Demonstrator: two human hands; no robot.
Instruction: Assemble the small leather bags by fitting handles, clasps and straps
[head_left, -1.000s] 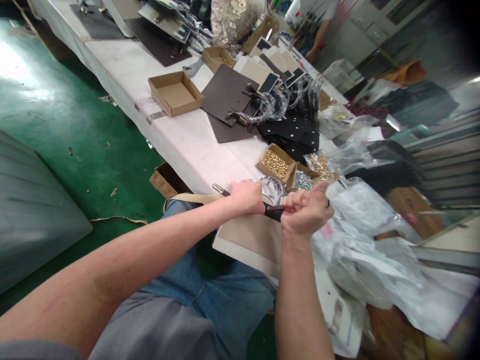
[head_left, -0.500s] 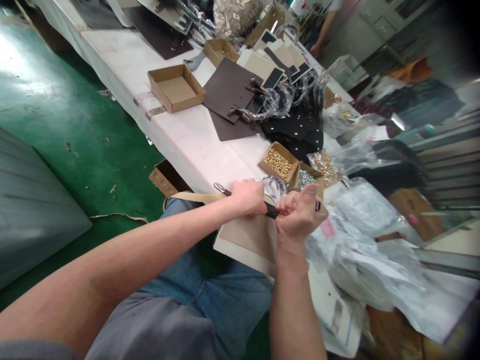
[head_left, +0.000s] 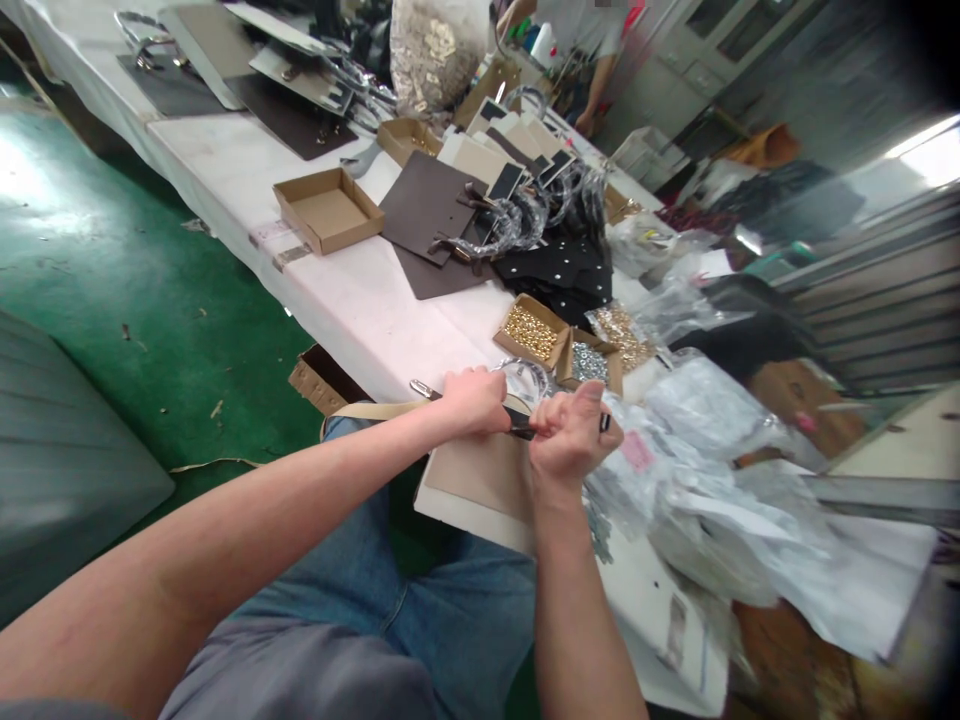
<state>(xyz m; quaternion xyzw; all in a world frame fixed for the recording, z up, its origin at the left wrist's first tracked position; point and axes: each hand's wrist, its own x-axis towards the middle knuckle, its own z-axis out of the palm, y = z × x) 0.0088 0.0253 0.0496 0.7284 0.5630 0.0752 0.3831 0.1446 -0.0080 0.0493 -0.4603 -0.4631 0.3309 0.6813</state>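
My left hand (head_left: 478,400) is closed around a dark strap with a silver metal clasp (head_left: 425,390) poking out on its left side. Beside it, my right hand (head_left: 574,432) makes a fist, thumb up, on the dark strap (head_left: 519,422) that spans the gap between both hands. A small black end juts from the right of that fist. Below the hands lies a beige panel (head_left: 476,475) with a pale edge, across my lap. A tan strip (head_left: 375,411) runs out to the left under my forearm. Clear-wrapped handles (head_left: 525,375) sit just behind my hands.
Boxes of gold hardware (head_left: 531,332) and silver hardware (head_left: 589,362) stand beyond my hands. A shallow cardboard box (head_left: 330,210), brown panels (head_left: 435,205) and black studded pieces (head_left: 559,275) lie on the white table (head_left: 217,165). Plastic bags (head_left: 705,410) crowd the right. Another person's arm (head_left: 598,90) shows at the back.
The view has shifted, so the table and my hands appear slightly further left, with more of the far side showing. Both hands keep the same grip on the strap.
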